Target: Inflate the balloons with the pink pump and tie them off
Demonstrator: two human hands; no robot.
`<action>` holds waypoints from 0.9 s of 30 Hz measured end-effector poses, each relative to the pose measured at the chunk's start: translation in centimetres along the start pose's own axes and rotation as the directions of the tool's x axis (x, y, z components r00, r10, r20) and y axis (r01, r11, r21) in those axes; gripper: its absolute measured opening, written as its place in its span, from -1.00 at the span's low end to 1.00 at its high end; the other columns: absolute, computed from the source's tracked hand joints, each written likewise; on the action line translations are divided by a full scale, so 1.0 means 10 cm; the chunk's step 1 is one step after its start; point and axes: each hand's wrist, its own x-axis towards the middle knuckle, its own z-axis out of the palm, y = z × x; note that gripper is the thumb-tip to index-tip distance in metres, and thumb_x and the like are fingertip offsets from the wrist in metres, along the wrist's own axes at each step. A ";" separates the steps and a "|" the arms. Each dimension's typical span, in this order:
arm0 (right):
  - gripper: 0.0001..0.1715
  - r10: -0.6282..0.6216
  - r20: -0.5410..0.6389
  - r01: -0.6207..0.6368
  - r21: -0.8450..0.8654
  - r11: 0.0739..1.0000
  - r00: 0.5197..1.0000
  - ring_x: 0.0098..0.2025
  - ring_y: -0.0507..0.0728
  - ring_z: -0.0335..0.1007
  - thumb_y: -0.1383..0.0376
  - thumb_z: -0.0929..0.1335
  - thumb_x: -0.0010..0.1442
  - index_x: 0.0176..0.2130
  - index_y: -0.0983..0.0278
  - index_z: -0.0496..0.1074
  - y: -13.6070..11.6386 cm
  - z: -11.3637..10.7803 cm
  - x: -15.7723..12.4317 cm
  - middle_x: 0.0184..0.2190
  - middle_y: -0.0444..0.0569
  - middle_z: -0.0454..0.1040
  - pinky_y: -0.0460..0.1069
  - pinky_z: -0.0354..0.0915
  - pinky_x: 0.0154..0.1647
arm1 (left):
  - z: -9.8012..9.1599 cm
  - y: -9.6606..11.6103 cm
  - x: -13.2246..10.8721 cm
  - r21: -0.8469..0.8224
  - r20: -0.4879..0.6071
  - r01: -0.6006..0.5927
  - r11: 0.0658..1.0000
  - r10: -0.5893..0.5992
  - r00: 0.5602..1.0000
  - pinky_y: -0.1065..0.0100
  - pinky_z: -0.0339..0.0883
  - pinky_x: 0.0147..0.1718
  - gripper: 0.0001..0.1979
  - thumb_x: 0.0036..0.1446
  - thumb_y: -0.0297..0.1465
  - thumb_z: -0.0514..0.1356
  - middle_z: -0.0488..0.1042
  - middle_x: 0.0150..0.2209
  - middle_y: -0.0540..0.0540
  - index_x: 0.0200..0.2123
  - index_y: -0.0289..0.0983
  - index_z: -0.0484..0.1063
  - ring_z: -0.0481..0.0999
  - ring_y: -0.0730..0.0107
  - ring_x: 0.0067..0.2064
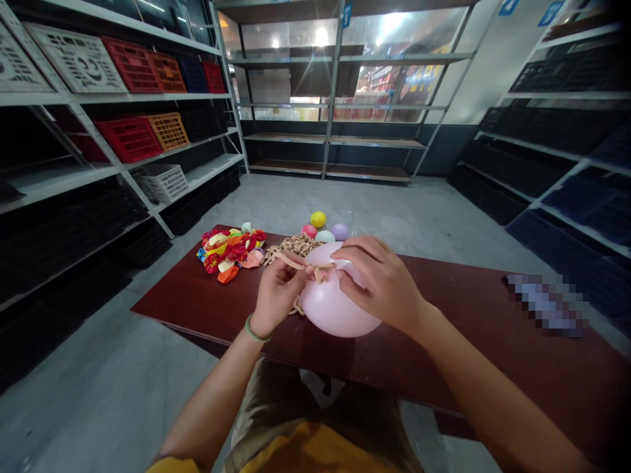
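Observation:
A pale pink inflated balloon point(340, 309) is between my hands, above the near side of the table. My left hand point(280, 289) is closed, thumb and fingers pinching a thick beige cord point(288, 261) beside the balloon's knotted neck. Part of the cord lies across the balloon's top, its end close to my right fingertips. My right hand point(377, 279) rests over the balloon's right side, with thumb and index finger apart. Behind the balloon lies a heap of the same beige cord point(296, 246), partly hidden by it.
Uninflated coloured balloons point(234, 249) are piled on the left of the dark red table point(197, 309). Small yellow point(318, 219), pink, pale green and purple balls sit at the back edge. A pixelated object point(545, 305) lies right. Shelves with crates point(131, 136) surround the area.

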 end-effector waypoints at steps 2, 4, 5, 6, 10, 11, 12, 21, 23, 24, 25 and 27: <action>-0.79 0.009 0.015 -0.009 0.000 1.000 1.000 -0.09 0.25 0.39 0.31 0.33 0.26 -0.10 0.25 0.46 0.00 -0.01 0.01 -0.14 0.09 0.48 0.15 0.36 -0.05 | -0.02 -0.01 0.00 0.003 0.001 0.012 1.000 -0.012 1.000 0.46 0.26 -0.50 -0.81 0.12 -0.27 0.35 0.47 -0.43 -0.01 -0.35 -0.26 0.48 0.38 0.50 -0.47; -0.79 0.000 0.046 0.001 -0.021 1.000 0.999 -0.12 0.23 0.37 0.26 0.35 0.29 -0.08 0.24 0.48 -0.01 0.00 0.01 -0.14 0.06 0.49 0.13 0.35 -0.06 | -0.04 -0.03 -0.01 0.006 0.007 0.022 1.000 -0.022 1.000 0.46 0.25 -0.52 -0.81 0.12 -0.27 0.35 0.46 -0.44 0.00 -0.33 -0.26 0.48 0.37 0.51 -0.49; -0.81 -0.008 0.062 0.009 -0.027 1.000 0.998 -0.14 0.21 0.36 0.25 0.34 0.31 -0.10 0.23 0.50 0.00 0.01 0.02 -0.15 0.04 0.50 0.11 0.35 -0.07 | -0.04 -0.03 -0.01 0.009 0.012 0.023 1.000 -0.024 1.000 0.46 0.25 -0.53 -0.81 0.13 -0.27 0.35 0.46 -0.44 0.00 -0.33 -0.26 0.47 0.36 0.51 -0.50; -0.84 -0.018 0.073 0.020 -0.028 0.999 0.997 -0.16 0.19 0.36 0.26 0.34 0.32 -0.13 0.22 0.51 0.00 0.02 0.02 -0.17 0.03 0.51 0.09 0.35 -0.09 | -0.04 -0.03 -0.01 0.014 0.017 0.021 1.000 -0.021 1.000 0.46 0.25 -0.54 -0.82 0.13 -0.28 0.35 0.45 -0.44 0.00 -0.34 -0.26 0.47 0.36 0.52 -0.50; -0.77 -0.049 0.081 0.053 -0.042 0.998 0.995 -0.25 0.15 0.33 0.33 0.27 0.38 -0.30 0.26 0.48 -0.02 0.07 0.02 -0.30 -0.02 0.51 0.07 0.33 -0.14 | -0.01 0.00 0.00 0.003 0.003 0.022 1.000 -0.022 1.000 0.47 0.27 -0.54 -0.80 0.12 -0.28 0.35 0.44 -0.40 -0.01 -0.37 -0.27 0.45 0.38 0.52 -0.47; -0.75 -0.061 0.077 0.066 -0.059 0.996 0.995 -0.26 0.15 0.31 0.35 0.26 0.38 -0.31 0.27 0.46 -0.03 0.09 0.01 -0.33 -0.01 0.49 0.08 0.33 -0.15 | 0.00 0.01 0.00 -0.006 -0.014 0.035 0.999 -0.035 0.999 0.47 0.27 -0.53 -0.80 0.12 -0.28 0.34 0.44 -0.40 0.00 -0.37 -0.27 0.44 0.38 0.52 -0.48; -0.75 -0.073 0.075 0.079 -0.080 0.994 0.995 -0.27 0.15 0.30 0.37 0.25 0.38 -0.32 0.28 0.45 -0.04 0.10 0.00 -0.34 0.00 0.48 0.08 0.32 -0.16 | 0.01 0.03 0.00 -0.010 -0.034 0.053 0.999 -0.053 0.998 0.47 0.27 -0.53 -0.80 0.13 -0.28 0.34 0.43 -0.42 0.01 -0.36 -0.27 0.44 0.37 0.53 -0.49; -0.76 -0.097 0.073 0.108 -0.173 0.979 0.993 -0.24 0.20 0.33 0.48 0.25 0.32 -0.34 0.27 0.42 -0.05 0.16 -0.13 -0.36 0.05 0.46 0.10 0.33 -0.22 | 0.04 -0.01 -0.01 0.017 -0.116 0.136 0.991 -0.133 0.984 0.46 0.22 -0.57 -0.76 0.13 -0.25 0.33 0.40 -0.50 0.04 -0.37 -0.27 0.41 0.35 0.53 -0.54; -0.77 -0.085 0.049 0.092 -0.168 0.982 0.995 -0.24 0.20 0.34 0.49 0.25 0.32 -0.31 0.26 0.43 -0.04 0.18 -0.16 -0.34 0.04 0.47 0.10 0.34 -0.22 | 0.05 -0.04 0.00 -0.011 -0.094 0.122 0.992 -0.123 0.988 0.47 0.25 -0.55 -0.76 0.13 -0.24 0.34 0.41 -0.49 0.04 -0.37 -0.27 0.41 0.36 0.52 -0.52; -0.78 -0.073 0.024 0.076 -0.156 0.985 0.997 -0.23 0.20 0.35 0.48 0.26 0.31 -0.28 0.26 0.44 -0.04 0.19 -0.18 -0.33 0.04 0.48 0.10 0.35 -0.21 | 0.06 -0.05 0.01 -0.031 -0.079 0.104 0.994 -0.106 0.991 0.47 0.28 -0.52 -0.76 0.12 -0.24 0.34 0.43 -0.48 0.03 -0.37 -0.27 0.41 0.39 0.52 -0.50; -0.80 -0.059 -0.011 0.057 -0.135 0.989 0.998 -0.22 0.20 0.36 0.48 0.27 0.31 -0.24 0.26 0.45 -0.03 0.20 -0.19 -0.31 0.03 0.49 0.11 0.36 -0.18 | 0.07 -0.07 0.03 -0.052 -0.065 0.081 0.995 -0.085 0.994 0.46 0.32 -0.49 -0.75 0.12 -0.24 0.35 0.44 -0.46 0.02 -0.38 -0.27 0.41 0.41 0.51 -0.48; -0.81 0.001 -0.100 -0.007 -0.067 0.998 0.995 -0.16 0.20 0.38 0.45 0.30 0.31 -0.12 0.23 0.44 -0.01 0.23 -0.23 -0.23 0.03 0.50 0.13 0.38 -0.11 | 0.09 -0.12 0.06 -0.101 -0.047 0.047 0.994 -0.052 0.998 0.45 0.36 -0.44 -0.74 0.11 -0.24 0.35 0.46 -0.43 0.01 -0.39 -0.28 0.39 0.44 0.50 -0.44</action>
